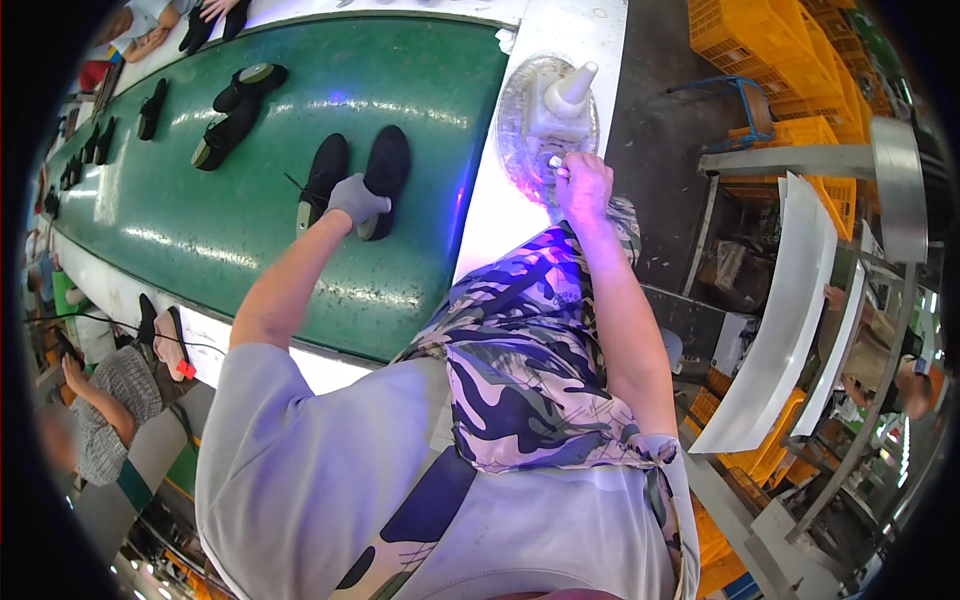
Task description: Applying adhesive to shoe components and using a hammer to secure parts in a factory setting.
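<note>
On the green conveyor belt point(420, 65), a black shoe point(390, 155) meets your gloved left hand point(354, 200) (grip indeterminable), while your right hand point(586, 186) pinches a small white piece point(556, 162), work apparently begun but unfinished.

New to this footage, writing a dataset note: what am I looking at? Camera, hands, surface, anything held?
There's no robot here: a person works with their own hands. The single picture comes from a fisheye camera on their head, looking down, so edges bend; picture left is their left.

On the green surface lie black shoes, with more farther along. The left hand, apparently in a pale glove, is at the nearest two; its grip is partly hidden. The right hand pinches a small white piece by a dish holding a white container with a cone-shaped top. Other people show at the edges.
</note>
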Tool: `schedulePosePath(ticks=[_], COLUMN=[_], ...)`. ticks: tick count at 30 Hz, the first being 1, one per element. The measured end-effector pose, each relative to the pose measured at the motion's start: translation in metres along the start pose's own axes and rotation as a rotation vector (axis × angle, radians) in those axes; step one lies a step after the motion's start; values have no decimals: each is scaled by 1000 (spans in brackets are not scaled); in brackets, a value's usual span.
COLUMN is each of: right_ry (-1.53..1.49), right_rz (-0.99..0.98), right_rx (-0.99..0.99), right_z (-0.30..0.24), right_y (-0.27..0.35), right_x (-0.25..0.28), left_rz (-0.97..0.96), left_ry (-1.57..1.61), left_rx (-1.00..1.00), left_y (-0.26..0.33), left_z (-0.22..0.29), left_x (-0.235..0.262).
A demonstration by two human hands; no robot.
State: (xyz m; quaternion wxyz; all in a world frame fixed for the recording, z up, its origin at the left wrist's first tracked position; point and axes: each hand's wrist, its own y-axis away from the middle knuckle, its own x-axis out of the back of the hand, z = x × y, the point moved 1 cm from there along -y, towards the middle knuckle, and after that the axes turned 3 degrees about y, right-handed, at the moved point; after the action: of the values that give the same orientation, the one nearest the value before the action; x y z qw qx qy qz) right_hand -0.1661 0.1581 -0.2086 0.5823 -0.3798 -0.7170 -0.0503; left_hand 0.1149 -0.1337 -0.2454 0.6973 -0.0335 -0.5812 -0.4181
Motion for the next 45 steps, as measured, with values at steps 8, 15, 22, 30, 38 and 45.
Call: schedulePosePath(ticks=[8, 15, 22, 30, 38, 45], right_ry=[-260, -941, -1238, -1145, -982, -1300], right_rz=[-99, -99, -87, 44, 143, 107], right_rx=[-490, -1045, -921, -640, -631, -636], right_z=[8, 24, -3, -20, -23, -40], right_y=[5, 18, -6, -18, -20, -10], right_x=[12, 24, 90, 116, 123, 125], left_rz=[-249, -626, -546, -182, 94, 244], left_ry=[-330, 1391, 1638, 907, 723, 539], left_rx=[-15, 178, -408, -960, -1269, -1295], left_y=[4, -13, 50, 72, 97, 96], left_z=[51, 21, 137, 193, 222, 224], left_x=[12, -1, 18, 46, 72, 73])
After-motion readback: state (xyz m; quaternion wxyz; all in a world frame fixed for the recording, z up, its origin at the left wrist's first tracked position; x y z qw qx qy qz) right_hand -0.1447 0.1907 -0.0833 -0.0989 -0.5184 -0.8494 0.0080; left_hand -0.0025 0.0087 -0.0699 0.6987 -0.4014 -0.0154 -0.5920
